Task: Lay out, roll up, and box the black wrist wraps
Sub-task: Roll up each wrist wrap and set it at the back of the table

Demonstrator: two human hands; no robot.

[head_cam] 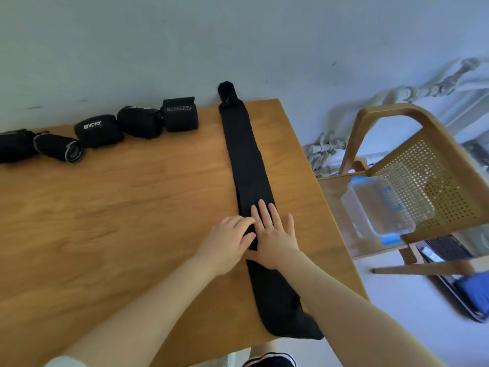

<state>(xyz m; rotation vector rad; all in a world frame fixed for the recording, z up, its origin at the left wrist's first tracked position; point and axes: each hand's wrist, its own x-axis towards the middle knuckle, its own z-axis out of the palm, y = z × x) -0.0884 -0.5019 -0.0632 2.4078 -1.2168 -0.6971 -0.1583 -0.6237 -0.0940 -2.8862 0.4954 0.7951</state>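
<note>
A long black wrist wrap [244,154] lies unrolled along the right side of the wooden table [119,207], its far end hanging over the back edge and its near end at the front edge. My right hand [272,234] presses flat on the middle of the wrap with straight, spread fingers. My left hand [227,239] rests beside it on the wrap's left edge, fingers bent onto the fabric. Several rolled black wraps [137,124] sit in a row along the back left of the table.
A wooden cane-back chair [423,160] stands to the right of the table. On its seat sits a clear plastic box [378,207] with blue clips. Pipes run along the wall behind the chair. A shoe shows below the table's front edge.
</note>
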